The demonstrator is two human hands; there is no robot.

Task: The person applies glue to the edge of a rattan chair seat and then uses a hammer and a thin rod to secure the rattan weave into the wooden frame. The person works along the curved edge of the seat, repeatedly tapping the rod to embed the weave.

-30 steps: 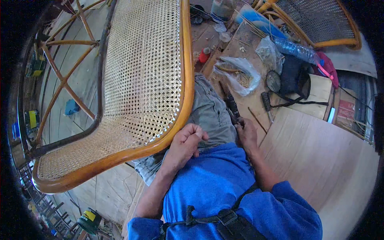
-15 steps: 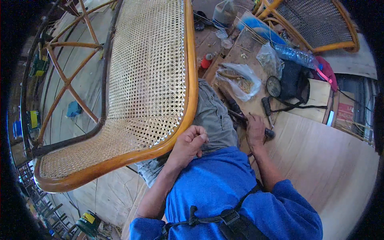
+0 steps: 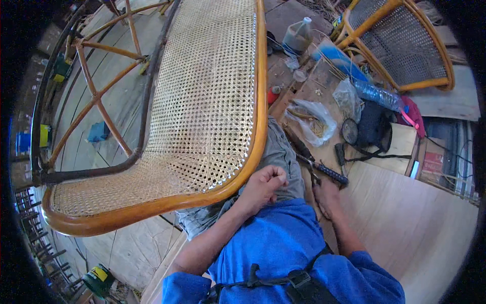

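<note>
A chair frame of bent, varnished cane with a woven cane panel (image 3: 202, 101) lies across my lap, a white jagged line running along the panel's right edge. My left hand (image 3: 263, 188) is closed, thumb pressed on the curled forefinger, beside the curved rim (image 3: 248, 183); whatever it pinches is too small to make out. Down at my right side, my right hand (image 3: 328, 195) has its fingers curled at a slim metal tool (image 3: 314, 177), mostly hidden. Just beyond it lies a tool with a dark, dotted handle (image 3: 331, 172).
A hammer-like tool (image 3: 340, 153), an open plastic bag of cane bits (image 3: 316, 124), a black pouch (image 3: 373, 126) and a clear bottle (image 3: 378, 95) lie at the right. Another cane chair (image 3: 405, 45) stands behind. A pale board (image 3: 405, 218) lies at right; a green tin (image 3: 99, 279) stands lower left.
The view has shifted, so the chair and lap sit farther right in it. My right hand has drawn back off the dotted handle, which now shows whole. My left hand stays closed.
</note>
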